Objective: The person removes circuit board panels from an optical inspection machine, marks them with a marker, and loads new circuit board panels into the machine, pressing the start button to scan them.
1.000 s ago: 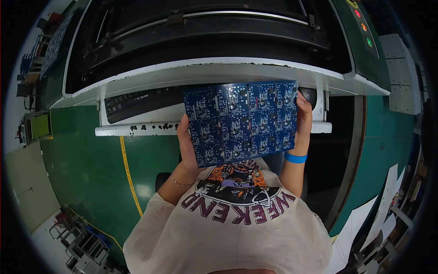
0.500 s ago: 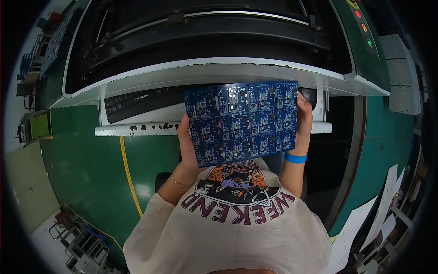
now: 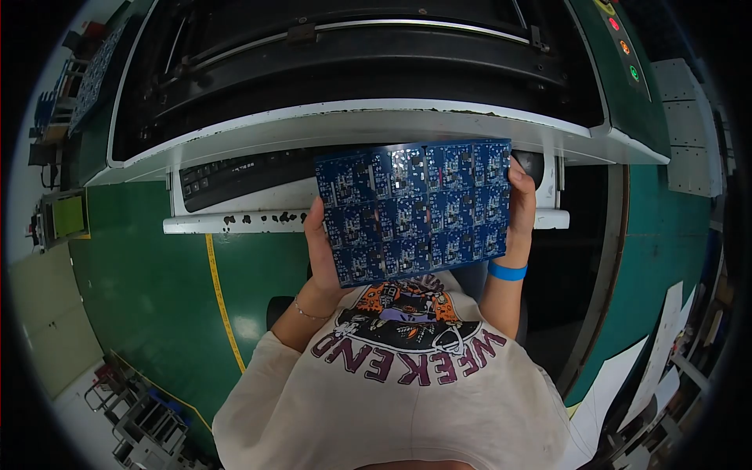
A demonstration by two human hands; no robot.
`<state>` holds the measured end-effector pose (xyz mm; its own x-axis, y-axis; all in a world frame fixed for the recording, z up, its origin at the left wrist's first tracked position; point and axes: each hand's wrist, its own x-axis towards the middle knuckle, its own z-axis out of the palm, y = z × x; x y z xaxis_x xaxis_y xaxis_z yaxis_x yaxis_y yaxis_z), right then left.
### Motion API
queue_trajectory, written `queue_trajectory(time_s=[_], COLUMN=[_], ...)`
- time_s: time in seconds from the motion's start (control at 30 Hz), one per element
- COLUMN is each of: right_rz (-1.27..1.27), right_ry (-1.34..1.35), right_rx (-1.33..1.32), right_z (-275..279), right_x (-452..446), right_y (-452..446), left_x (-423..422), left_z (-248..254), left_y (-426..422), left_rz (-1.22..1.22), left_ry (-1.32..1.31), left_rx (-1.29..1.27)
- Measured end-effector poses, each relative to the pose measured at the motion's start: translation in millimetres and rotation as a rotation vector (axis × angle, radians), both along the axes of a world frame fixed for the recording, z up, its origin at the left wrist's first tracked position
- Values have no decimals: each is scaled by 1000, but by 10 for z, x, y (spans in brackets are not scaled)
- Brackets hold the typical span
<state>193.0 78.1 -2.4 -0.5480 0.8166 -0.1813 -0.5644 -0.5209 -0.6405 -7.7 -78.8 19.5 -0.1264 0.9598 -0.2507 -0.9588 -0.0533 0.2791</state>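
A blue circuit board panel [image 3: 415, 213], made up of several repeated sections with small components, is held up in front of my chest, slightly tilted. My left hand [image 3: 319, 247] grips its left edge, thumb showing along the side and the other fingers hidden behind. At the right edge my right hand [image 3: 520, 207] is closed on the panel in the same way, with its fingers mostly out of sight. A blue band [image 3: 507, 272] circles my right wrist. The panel overlaps the front of the keyboard shelf [image 3: 258, 222].
Beyond the panel stands a machine with a dark bed and rail [image 3: 352, 27] behind a chipped white front edge [image 3: 360, 110]. A black keyboard [image 3: 243, 174] lies on the shelf, a dark mouse [image 3: 533, 164] at its right. Lit buttons [image 3: 625, 48] sit at upper right.
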Motion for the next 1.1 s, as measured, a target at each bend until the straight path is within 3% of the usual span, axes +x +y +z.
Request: queue_trajectory(time_s=[1.1], right_rz=[-11], right_ry=[-20], right_rx=[1], right_z=[-4], right_x=[-16], right_y=[-1], left_x=[0], left_z=[-4], left_y=[-2], left_rz=[8], left_ry=[41], left_rx=[-11])
